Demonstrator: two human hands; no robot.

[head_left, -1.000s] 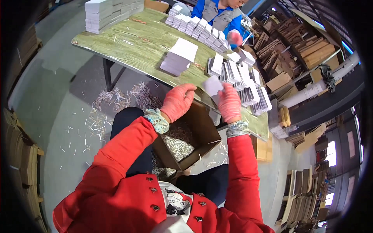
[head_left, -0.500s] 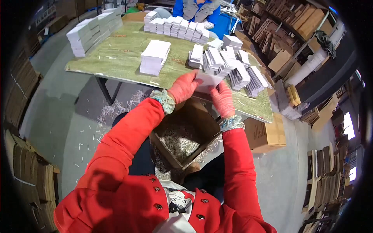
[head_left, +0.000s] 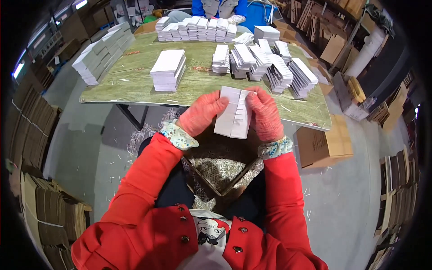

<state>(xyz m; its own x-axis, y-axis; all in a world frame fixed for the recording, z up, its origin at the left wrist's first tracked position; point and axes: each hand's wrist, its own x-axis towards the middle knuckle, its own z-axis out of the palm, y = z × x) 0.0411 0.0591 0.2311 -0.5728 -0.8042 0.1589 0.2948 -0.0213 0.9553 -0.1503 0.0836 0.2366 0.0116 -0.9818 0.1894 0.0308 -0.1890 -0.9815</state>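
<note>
Between my two gloved hands is a white slotted card (head_left: 232, 118), with a row of cut slits and tabs down its middle. My left hand (head_left: 203, 112) pinches its left edge with the thumb on top. At the upper right edge my right hand (head_left: 265, 115) grips it, fingers behind. The card hangs above an open cardboard box (head_left: 220, 191) between my knees, which holds white paper scraps (head_left: 213, 171). On the green table ahead, a neat stack of white cards (head_left: 167, 72) stands at the left, and fanned piles of slotted cards (head_left: 279, 74) lie at the right.
More white stacks line the table's (head_left: 135, 63) far edge and left side. A person in blue sleeves (head_left: 218, 9) sits across. A closed cardboard box (head_left: 326, 144) stands under the right corner. Scraps litter the floor; bundled cardboard (head_left: 58, 211) flanks me.
The card has come nearer to me and turned, so its slitted face now shows. Both hands moved down with it. My view has shifted a little.
</note>
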